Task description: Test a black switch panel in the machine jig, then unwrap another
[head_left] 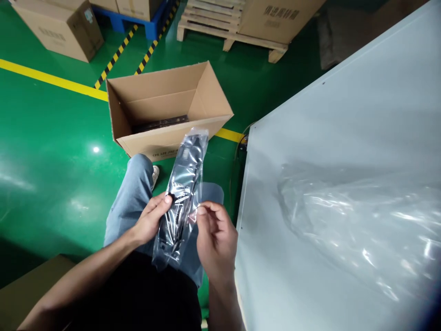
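A long black part in a clear plastic bag [182, 188] lies tilted above my lap. My left hand [153, 218] grips the bag's left side, thumb on top and fingers hidden beneath. On the other side, my right hand [215, 234] pinches the bag's right edge between thumb and curled forefinger. Beyond the bag stands an open cardboard box [165, 99] on the floor, with dark wrapped items [161, 123] at its bottom.
At the right is a light grey table [275, 257] bearing loose clear plastic [361, 220]. Farther off are a closed carton [62, 30], a blue pallet [151, 27] with cartons and a wooden pallet [210, 23] with a large carton. A brown surface shows at the lower left.
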Demonstrator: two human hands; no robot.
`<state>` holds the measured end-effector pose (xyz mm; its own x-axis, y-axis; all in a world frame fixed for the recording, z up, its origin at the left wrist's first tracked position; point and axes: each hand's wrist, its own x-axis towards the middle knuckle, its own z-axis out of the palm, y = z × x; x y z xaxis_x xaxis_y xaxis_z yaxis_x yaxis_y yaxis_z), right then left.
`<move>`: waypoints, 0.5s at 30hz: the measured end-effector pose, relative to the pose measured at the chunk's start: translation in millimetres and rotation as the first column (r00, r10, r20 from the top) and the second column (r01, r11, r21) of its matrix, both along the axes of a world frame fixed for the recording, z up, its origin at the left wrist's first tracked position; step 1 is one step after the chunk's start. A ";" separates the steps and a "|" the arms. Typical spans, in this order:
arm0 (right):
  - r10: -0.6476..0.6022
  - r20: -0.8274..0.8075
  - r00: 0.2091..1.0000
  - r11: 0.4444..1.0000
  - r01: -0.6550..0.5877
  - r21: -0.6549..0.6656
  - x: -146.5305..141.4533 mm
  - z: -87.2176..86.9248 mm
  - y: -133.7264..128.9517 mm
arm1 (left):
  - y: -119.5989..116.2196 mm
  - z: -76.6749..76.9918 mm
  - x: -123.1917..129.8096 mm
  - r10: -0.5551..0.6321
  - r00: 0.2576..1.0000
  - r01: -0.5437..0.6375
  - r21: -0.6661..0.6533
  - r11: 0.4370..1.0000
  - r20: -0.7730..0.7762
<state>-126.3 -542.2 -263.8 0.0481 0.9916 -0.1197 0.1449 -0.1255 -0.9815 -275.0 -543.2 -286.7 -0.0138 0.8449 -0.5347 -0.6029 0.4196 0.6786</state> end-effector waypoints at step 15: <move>0.078 0.271 0.959 0.997 -0.078 -0.010 -3.7 -8.3 -12.4 | 9.9 -5.1 2.8 0.092 0.994 -0.092 0.002 0.996 -0.057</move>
<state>-130.0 -554.6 -272.1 0.0008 0.9937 -0.1120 0.4152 -0.1022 -0.9040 -272.2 -533.2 -291.8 -0.1218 0.8383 -0.5315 -0.5995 0.3646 0.7125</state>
